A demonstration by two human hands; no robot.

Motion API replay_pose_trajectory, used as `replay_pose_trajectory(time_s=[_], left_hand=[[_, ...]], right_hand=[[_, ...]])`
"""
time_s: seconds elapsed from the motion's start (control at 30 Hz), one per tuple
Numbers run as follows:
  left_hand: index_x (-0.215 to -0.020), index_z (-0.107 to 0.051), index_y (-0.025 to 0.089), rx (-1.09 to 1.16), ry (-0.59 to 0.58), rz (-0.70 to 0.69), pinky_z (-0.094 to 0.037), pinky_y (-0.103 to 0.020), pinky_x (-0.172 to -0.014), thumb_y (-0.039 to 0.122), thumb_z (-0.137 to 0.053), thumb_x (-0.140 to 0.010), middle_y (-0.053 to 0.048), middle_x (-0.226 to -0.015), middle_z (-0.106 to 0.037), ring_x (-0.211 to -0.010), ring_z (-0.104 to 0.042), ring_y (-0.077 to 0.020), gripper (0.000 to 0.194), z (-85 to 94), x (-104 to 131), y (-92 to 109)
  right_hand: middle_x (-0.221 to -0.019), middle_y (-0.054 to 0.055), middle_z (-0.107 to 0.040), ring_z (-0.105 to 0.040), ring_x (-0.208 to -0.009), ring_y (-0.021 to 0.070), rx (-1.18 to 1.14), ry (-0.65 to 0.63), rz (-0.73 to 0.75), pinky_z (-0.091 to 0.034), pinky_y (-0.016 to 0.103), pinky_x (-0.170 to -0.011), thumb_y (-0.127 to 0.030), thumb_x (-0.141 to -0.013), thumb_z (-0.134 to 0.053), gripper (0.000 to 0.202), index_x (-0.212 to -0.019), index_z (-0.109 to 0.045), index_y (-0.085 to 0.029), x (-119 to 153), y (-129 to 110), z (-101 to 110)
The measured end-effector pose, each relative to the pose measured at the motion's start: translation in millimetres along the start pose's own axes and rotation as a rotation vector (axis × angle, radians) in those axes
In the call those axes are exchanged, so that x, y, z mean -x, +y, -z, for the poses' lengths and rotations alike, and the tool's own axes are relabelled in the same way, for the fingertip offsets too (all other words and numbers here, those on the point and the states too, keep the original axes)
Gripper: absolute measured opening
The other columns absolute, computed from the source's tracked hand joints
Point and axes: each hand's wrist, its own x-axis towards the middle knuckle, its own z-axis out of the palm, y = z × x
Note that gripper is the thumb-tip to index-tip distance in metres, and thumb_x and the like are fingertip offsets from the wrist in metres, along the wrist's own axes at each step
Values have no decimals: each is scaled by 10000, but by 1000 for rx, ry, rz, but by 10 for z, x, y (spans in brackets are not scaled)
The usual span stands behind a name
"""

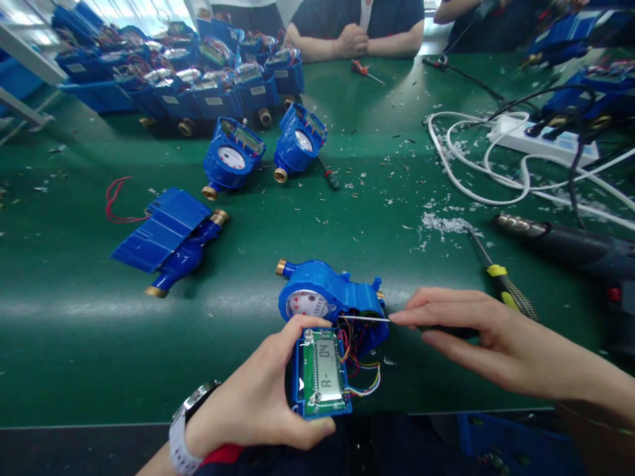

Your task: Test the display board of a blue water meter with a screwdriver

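My left hand [268,390] grips a green circuit board with a lit display [327,367], set in a blue housing, near the table's front edge. The digits on it read sideways. Coloured wires [364,383] run from the board into a blue water meter [327,281] lying just behind, its round dial facing up and its brass end to the left. In my right hand [456,324] is a screwdriver [367,319]; its thin shaft points left into the meter's wired opening. The fingers cover most of its handle, and the tip's contact is hard to see.
Blue meters [231,155] stand farther back, with another [173,231] on its side at left. Many more fill the back left. A yellow-black screwdriver [508,291], heat gun [560,241], white cable [476,192] and power strip [546,139] lie right. A person's clasped hands [352,41] rest opposite.
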Motion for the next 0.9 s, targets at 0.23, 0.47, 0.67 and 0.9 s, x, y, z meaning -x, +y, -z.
replay_pose_trajectory(time_s=[0.23, 0.47, 0.67, 0.9], left_hand=[[-1281, -370, 237, -84, 90, -22, -527, -413, -892, 312, -723, -667, -76, -1202, -609, -1085, -607, -292, 713, -48, 101, -75], [-1336, -306, 255, -272, 132, -107, -504, -447, -958, 262, -739, -661, -88, -1258, -561, -1100, -605, -282, 802, -112, 178, -261], [-1345, -299, 241, -458, 255, -238, -557, -449, -890, 282, -747, -670, -109, -1200, -587, -1060, -636, -290, 811, -223, 217, -517], [-1320, -318, 206, -521, 320, -301, -593, -434, -840, 320, -811, -621, -115, -1133, -627, -991, -672, -283, 863, -294, 189, -544]], right_hand=[[-1204, 11, -601, -599, -1078, 174, 141, 63, -86, -536, 241, -840, -209, -1019, -424, 345, -1330, -498, -339, 241, -178, -192], [-1137, 13, -610, -654, -902, 163, 249, 59, -58, -569, 246, -681, -126, -972, -357, 415, -1325, -466, -315, 235, -334, -497], [-1026, 45, -569, -623, -739, 152, 317, 67, -42, -542, 255, -590, -88, -967, -341, 401, -1305, -500, -235, 240, -345, -708], [-1054, 70, -593, -653, -805, 180, 553, 210, -2, -524, 260, -556, -45, -968, -305, 393, -1254, -540, -177, 236, -343, -893]])
